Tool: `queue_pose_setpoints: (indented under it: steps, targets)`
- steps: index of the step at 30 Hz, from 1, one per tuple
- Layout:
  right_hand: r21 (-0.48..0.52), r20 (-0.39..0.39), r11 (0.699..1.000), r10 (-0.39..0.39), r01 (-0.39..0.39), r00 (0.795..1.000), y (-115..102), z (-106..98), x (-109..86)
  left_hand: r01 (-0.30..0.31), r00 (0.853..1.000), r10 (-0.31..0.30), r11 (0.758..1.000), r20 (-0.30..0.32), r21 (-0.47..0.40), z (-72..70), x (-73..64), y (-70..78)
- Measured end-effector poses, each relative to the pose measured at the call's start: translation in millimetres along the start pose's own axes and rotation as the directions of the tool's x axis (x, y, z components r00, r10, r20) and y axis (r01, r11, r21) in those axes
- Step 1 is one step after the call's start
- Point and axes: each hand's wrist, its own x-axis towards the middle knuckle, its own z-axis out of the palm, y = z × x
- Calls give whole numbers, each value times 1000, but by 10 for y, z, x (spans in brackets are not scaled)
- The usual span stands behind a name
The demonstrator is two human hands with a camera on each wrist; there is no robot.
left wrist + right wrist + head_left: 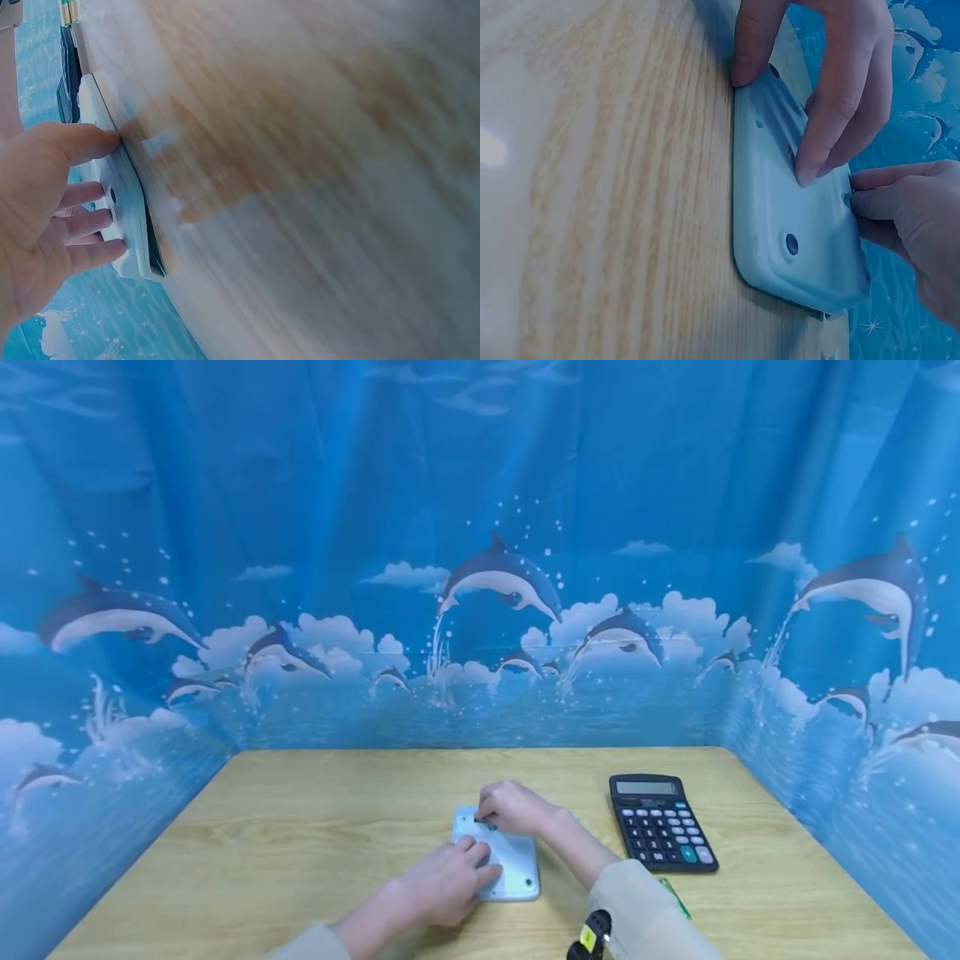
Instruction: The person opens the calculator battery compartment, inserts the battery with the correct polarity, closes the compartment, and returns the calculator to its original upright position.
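A pale blue-white device (516, 860), which looks like a calculator, lies face down on the table with small dark round spots on its back. My left hand (447, 881) rests on its near part; in the left wrist view the thumb (94, 142) touches the edge and the spread fingers press on the back. At the far end, my right hand (517, 808) has curled fingers at a small dark opening in the back. The right wrist view shows its thumb and fingertips (866, 202) close together at the device's edge; whether they pinch anything is hidden.
A black calculator (662, 822) lies face up on the right of the wooden table (315, 827). Close to the right sleeve (645, 906), a green battery-like thing (675, 897) is partly hidden. A blue dolphin curtain (360, 527) encloses the back and sides.
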Motion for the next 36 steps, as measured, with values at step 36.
queue_pose_setpoints:
  steps: [36]
  targets:
    - [3,-36,966,258,-258,966,67,-380,-432,-29,998,28,999,-57,-23,68,-33,-140]
